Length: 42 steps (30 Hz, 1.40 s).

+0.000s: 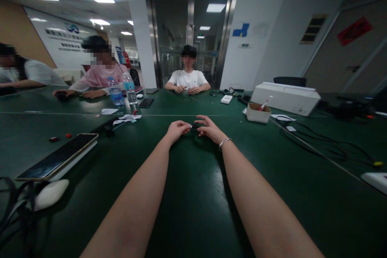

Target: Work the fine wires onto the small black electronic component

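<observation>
Over the middle of the green table, my left hand (177,130) is closed in a pinch on a small black piece with a silvery end (194,126). It is too small to tell its kind. The silvery end lies at my left fingertips, and the dark part points right. Around that dark end, my right hand (209,130) has its fingers curved and apart, with a bangle (224,143) on the wrist. Whether a right fingertip touches the piece is hard to see.
Left of my arms lie a phone on a white box (60,157), a white mouse-shaped thing (52,194) and crumpled paper (128,118). Two water bottles (130,88) stand farther back. A small carton (258,113), a long white box (286,98) and black cables (320,139) are rightward. Several people sit around.
</observation>
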{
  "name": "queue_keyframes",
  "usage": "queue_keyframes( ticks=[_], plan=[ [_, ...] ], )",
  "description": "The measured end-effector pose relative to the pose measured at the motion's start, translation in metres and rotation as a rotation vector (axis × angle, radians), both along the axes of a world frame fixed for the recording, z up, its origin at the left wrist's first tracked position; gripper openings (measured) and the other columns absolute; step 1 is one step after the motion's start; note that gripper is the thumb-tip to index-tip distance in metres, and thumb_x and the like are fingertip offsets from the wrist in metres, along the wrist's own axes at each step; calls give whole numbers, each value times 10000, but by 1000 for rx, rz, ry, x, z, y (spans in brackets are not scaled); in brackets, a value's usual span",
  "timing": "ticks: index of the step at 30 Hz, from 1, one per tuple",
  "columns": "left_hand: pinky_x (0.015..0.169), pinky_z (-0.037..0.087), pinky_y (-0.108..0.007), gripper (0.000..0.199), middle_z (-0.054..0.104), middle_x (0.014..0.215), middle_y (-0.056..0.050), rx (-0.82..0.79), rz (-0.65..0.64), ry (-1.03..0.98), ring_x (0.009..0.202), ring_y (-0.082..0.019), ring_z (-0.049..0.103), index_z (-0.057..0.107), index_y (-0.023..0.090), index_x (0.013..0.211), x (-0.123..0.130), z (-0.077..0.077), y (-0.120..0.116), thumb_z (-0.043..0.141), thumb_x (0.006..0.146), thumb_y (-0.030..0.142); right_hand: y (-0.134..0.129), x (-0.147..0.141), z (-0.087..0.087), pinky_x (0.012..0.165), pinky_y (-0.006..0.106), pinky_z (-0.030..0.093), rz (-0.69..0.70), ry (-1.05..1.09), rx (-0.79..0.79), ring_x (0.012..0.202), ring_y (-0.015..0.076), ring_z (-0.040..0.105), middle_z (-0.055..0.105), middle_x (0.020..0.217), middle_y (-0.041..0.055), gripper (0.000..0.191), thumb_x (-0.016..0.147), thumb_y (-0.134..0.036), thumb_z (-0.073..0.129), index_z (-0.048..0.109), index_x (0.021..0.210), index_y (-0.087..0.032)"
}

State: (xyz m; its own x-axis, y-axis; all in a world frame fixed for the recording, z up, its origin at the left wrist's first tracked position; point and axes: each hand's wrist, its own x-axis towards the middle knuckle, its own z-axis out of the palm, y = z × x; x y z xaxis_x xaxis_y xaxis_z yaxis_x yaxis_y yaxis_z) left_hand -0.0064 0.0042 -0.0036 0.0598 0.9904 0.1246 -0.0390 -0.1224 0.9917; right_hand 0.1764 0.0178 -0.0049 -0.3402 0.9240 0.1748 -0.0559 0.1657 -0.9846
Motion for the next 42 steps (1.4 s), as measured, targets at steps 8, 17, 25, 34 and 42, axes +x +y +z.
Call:
queue_keyframes(
  ticks=[8, 17, 25, 34, 42],
  plan=[
    [640, 442, -259, 251, 659, 679, -45, 5, -3, 8, 628, -115, 592, 644, 116, 716, -1, -1, 2, 779, 571, 271, 0, -1, 0, 480, 173, 501, -17, -54, 4, 451, 40, 525, 649, 817, 25, 227, 803, -160, 609, 591, 1029, -155],
    [574, 436, -235, 230, 638, 623, -24, 0, -13, 38, 558, -98, 572, 596, 128, 723, 2, 2, 1, 746, 649, 285, 3, -1, -3, 437, 140, 467, -12, -50, -24, 473, 62, 551, 663, 668, 29, 135, 851, -207, 588, 602, 961, -131],
    [513, 403, -213, 155, 607, 555, -3, -8, -58, 93, 484, -91, 549, 537, 149, 821, 7, -1, 3, 609, 806, 284, 8, 0, -7, 457, 144, 465, -5, 12, -26, 490, 67, 569, 679, 684, 33, 120, 841, -138, 572, 612, 953, -128],
    [583, 441, -246, 315, 638, 656, -40, 53, -57, 198, 590, -119, 583, 583, 140, 762, 3, -9, 7, 615, 774, 453, 5, 1, -4, 456, 151, 465, 0, 11, -44, 452, 62, 547, 675, 657, 34, 118, 842, -137, 562, 613, 948, -126],
    [554, 436, -240, 384, 641, 745, -51, 28, -7, 182, 618, -135, 589, 614, 161, 813, 4, -11, 9, 533, 797, 536, 5, 1, -4, 437, 149, 463, -9, 6, -45, 448, 61, 546, 670, 645, 23, 115, 834, -128, 572, 624, 937, -130]
  ],
)
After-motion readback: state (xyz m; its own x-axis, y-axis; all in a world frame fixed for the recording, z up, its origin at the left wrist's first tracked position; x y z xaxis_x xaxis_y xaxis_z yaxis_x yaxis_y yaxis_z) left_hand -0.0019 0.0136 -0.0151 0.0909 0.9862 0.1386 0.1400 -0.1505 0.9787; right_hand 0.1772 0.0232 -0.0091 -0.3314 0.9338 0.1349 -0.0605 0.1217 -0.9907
